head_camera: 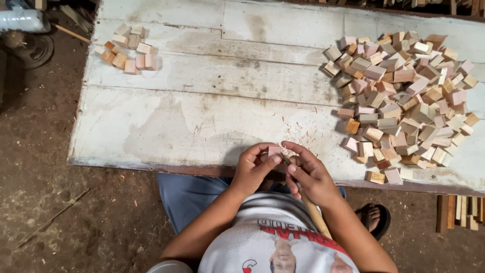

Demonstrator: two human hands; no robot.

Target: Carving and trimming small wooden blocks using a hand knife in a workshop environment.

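Block in hand: we see a small pale pinkish wood block (274, 151) held at the near edge of the table, between the two hands.
Left hand: our left hand (254, 169) has its fingers (258, 148) curled shut around the block, thumb pressed against its near face.
Right hand: our right hand (310, 174) has its fingers closed around a tool with a pale wooden handle (316, 215); the handle runs back toward the body, and the tool's front end meets the block, too small for us to make out.
Table: a worn, white-painted plank table (202, 101), scuffed and stained, with fine wood shavings (303, 124) scattered just beyond the hands.
Large pile: a big heap of small wood blocks (404, 96), tan, pink and pale, lies on the table's right side, well apart from the hands.
Small pile: a smaller cluster of blocks (129, 50) sits at the far left corner.
Floor: a dirt floor (45, 177) surrounds the table; a sandalled foot (373, 218) shows at right, and short wood strips (462, 210) lie near it.
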